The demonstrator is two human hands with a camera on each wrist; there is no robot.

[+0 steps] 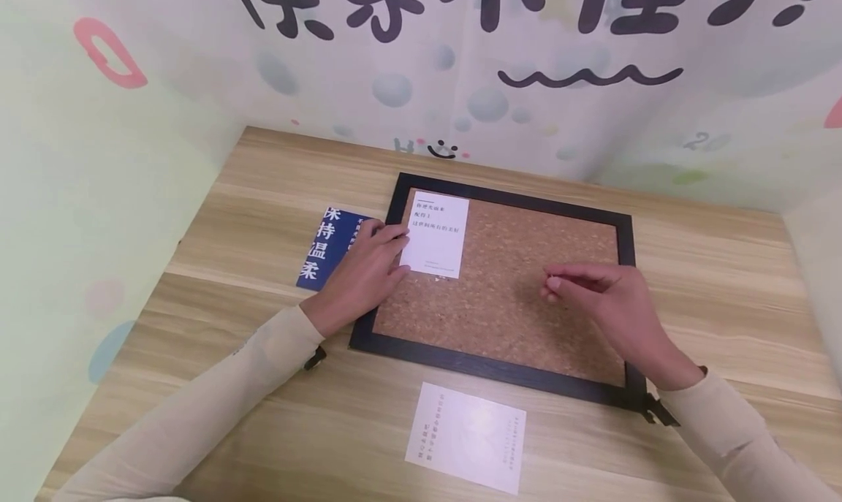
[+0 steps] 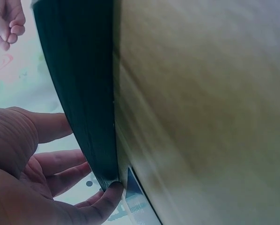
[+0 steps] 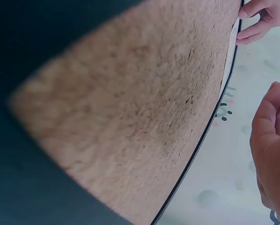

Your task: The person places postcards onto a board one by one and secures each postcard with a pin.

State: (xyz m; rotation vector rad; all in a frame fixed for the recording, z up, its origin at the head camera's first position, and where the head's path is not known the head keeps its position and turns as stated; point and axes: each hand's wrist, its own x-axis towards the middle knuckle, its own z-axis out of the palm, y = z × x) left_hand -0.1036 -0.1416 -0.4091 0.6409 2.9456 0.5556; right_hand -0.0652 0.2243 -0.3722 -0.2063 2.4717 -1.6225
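A white card (image 1: 435, 235) with printed characters lies on the upper left of a black-framed cork board (image 1: 520, 297). My left hand (image 1: 368, 268) reaches over the board's left frame, fingertips and thumb at the card's left edge. In the left wrist view, the fingers (image 2: 60, 168) of that hand are against the dark frame (image 2: 79, 89). Over the right part of the cork, my right hand (image 1: 605, 297) pinches thumb and index finger together. A tiny pale object (image 1: 554, 283) seems to be between them, too small to make out. Small shiny bits (image 1: 439, 278) show at the card's lower edge.
A blue card (image 1: 319, 261) with white characters lies left of the board, partly under my left hand. Nearer to me, a second white card (image 1: 467, 436) lies on the wooden table (image 1: 263, 385). A printed wall hanging (image 1: 421, 115) rises behind the table.
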